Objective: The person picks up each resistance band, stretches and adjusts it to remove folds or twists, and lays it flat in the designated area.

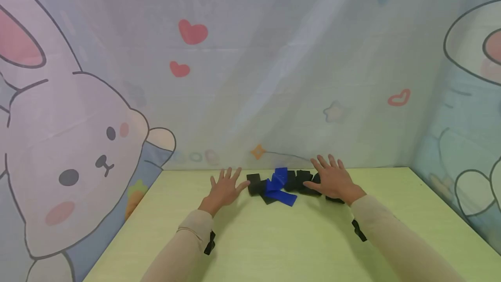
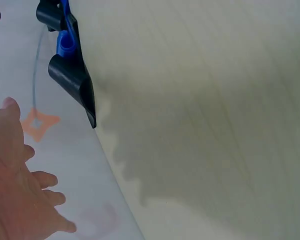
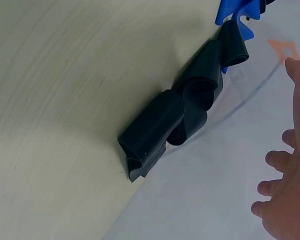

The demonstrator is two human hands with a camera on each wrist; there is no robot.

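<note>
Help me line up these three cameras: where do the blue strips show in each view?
Head: the blue strips lie below and right of centre, among black pieces.
Left wrist: the blue strips are at upper left, partly hidden by black pieces.
Right wrist: the blue strips sit at the top edge, right of centre, partly cut off.
Shared landmark: the printed orange star.

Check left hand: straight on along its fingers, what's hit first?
Likely the printed backdrop, distance unclear; the black and blue strips sit to the left hand's right, off that line.
</note>
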